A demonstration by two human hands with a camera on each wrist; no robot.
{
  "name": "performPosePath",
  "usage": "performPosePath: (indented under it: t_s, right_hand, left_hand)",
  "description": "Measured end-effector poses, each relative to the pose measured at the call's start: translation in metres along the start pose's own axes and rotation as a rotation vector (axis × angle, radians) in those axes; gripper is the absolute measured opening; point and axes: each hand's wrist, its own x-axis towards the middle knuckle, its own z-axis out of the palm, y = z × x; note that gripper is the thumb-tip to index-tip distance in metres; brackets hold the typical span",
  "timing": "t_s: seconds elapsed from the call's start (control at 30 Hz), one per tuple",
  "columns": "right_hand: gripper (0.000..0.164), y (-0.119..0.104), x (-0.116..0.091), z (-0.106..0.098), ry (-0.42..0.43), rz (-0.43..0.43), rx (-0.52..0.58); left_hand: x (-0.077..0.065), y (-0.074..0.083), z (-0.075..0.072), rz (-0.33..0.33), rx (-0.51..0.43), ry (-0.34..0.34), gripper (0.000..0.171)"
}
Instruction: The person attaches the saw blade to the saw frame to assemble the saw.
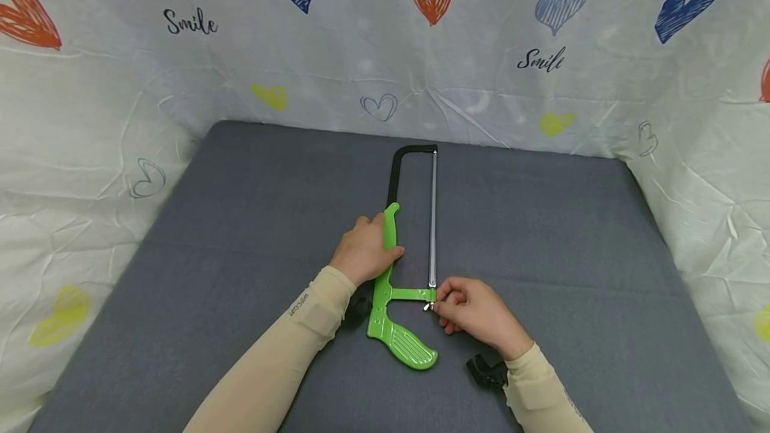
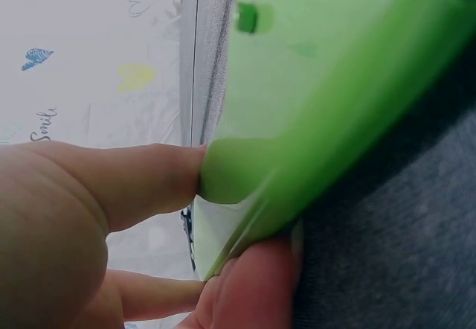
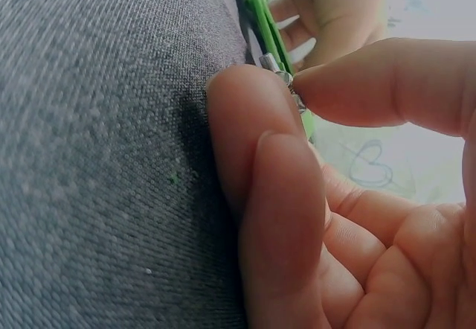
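Observation:
A hacksaw (image 1: 410,346) with a green handle and frame lies on the grey cloth, its black bow (image 1: 394,176) pointing away from me. Its silvery blade (image 1: 433,219) runs along the right side. My left hand (image 1: 363,252) grips the green frame above the handle, thumb on top; the left wrist view shows fingers at both faces of the green part. At the blade's near end is a small metal wing nut (image 1: 428,307). My right hand (image 1: 478,313) pinches this nut between thumb and forefinger, the other fingers curled; the right wrist view shows the nut partly covered by the fingertips.
Grey cloth (image 1: 559,252) covers the table around the saw. A white curtain (image 1: 481,99) printed with hearts and words hangs behind and at both sides. Dark wrist devices (image 1: 486,373) sit at the sleeves, near the cloth.

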Motion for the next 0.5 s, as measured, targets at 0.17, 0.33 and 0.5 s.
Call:
performPosePath:
  t_s: [0.17,0.33,0.5]
  right_hand:
    - [0.011,0.0011,-0.0003,-0.0004,-0.005,0.001,0.003]
    - [0.01,0.002,0.0004,-0.0006,-0.008,-0.01,-0.001]
    - [0.008,0.0026,0.0012,-0.0003,-0.009,-0.012,-0.004]
  left_hand:
    - [-0.0006,0.0,0.0008,-0.004,-0.006,-0.003,0.085]
    - [-0.0004,-0.0004,0.0009,-0.006,-0.009,0.002,0.085]
    - [-0.0005,-0.0002,0.0001,-0.005,-0.007,0.003,0.085]
